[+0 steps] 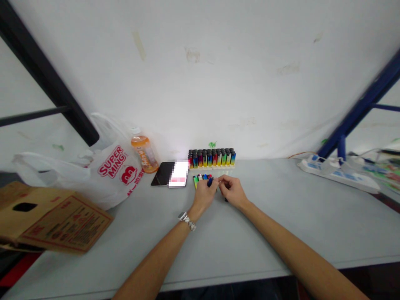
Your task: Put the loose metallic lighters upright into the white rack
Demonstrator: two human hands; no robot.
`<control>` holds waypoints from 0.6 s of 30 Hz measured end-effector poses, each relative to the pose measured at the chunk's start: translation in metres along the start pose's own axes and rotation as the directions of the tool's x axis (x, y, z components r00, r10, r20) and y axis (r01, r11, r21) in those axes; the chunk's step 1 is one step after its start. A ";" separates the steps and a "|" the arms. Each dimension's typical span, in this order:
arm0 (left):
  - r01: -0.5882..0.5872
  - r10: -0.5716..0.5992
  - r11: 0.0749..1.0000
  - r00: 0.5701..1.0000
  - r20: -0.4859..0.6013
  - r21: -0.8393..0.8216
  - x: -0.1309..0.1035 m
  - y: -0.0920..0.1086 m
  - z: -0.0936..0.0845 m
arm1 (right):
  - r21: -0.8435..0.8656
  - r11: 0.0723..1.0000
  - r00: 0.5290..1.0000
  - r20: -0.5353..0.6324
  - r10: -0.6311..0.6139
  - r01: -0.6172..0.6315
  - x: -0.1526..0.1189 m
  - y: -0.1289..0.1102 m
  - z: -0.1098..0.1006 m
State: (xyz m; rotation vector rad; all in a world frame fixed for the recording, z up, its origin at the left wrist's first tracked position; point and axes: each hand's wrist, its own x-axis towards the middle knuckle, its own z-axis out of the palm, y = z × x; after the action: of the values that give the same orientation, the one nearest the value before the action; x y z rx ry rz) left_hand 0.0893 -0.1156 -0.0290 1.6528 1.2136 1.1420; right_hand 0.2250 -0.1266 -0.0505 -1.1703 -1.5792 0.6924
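My left hand [205, 194] is closed on a small dark blue object [210, 181], which looks like a lighter. Close by on the right, my right hand [231, 191] has its thumb and fingers pinched together near that object; what they grip is too small to tell. Several coloured lighters [196, 180] lie on the grey table just behind my left hand, partly hidden by it. Farther back, upright lighters with black tops [211, 157] stand in rows on a pale holder [223, 167] near the wall. A small dark thing shows under my right hand.
A tablet or phone [163, 173] with a lit part lies left of the lighters. Beyond it are an orange bottle [144, 152], a white plastic bag [112, 171] and a cardboard box [67, 221]. A white power strip [339, 173] lies at the right by a blue post [362, 100].
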 end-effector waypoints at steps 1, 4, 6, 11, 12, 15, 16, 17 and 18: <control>0.003 -0.003 1.000 1.000 0.004 0.002 0.000 0.000 0.000 | 0.002 1.000 1.000 -0.001 -0.002 0.002 0.000 0.000 0.000; 0.009 -0.009 1.000 1.000 0.004 -0.007 -0.001 0.001 -0.001 | 0.010 1.000 1.000 0.002 0.000 0.000 0.000 0.001 0.000; 0.008 -0.008 1.000 1.000 0.002 -0.017 -0.001 0.002 -0.001 | 0.012 1.000 1.000 0.010 0.003 -0.003 0.001 0.002 0.000; 0.008 -0.008 1.000 1.000 0.007 -0.013 -0.001 0.002 -0.002 | 0.043 0.999 0.999 0.008 -0.033 0.032 -0.001 -0.004 -0.002; 0.001 -0.001 1.000 1.000 0.018 -0.019 -0.001 0.002 -0.001 | 0.062 0.996 0.998 0.007 -0.058 0.057 -0.002 -0.007 -0.003; -0.026 0.030 0.998 0.998 0.062 -0.055 -0.003 0.000 -0.001 | 0.093 0.984 0.988 0.009 -0.154 0.152 -0.006 -0.020 -0.005; -0.029 0.035 0.996 0.996 0.076 -0.080 -0.003 -0.001 0.000 | 0.085 0.979 0.983 0.004 -0.185 0.184 -0.007 -0.025 -0.005; -0.024 0.035 0.993 0.996 0.086 -0.119 -0.004 -0.002 0.001 | 0.069 0.975 0.978 -0.008 -0.210 0.210 -0.008 -0.029 -0.005; -0.011 0.027 0.985 0.995 0.093 -0.170 -0.005 -0.003 0.002 | 0.051 0.973 0.974 -0.024 -0.224 0.225 -0.008 -0.032 -0.004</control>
State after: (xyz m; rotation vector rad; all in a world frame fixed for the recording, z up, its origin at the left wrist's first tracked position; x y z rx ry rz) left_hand 0.0895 -0.1198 -0.0334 1.5749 1.0142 1.1326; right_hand 0.2178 -0.1464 -0.0242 -0.9384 -1.6366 0.5701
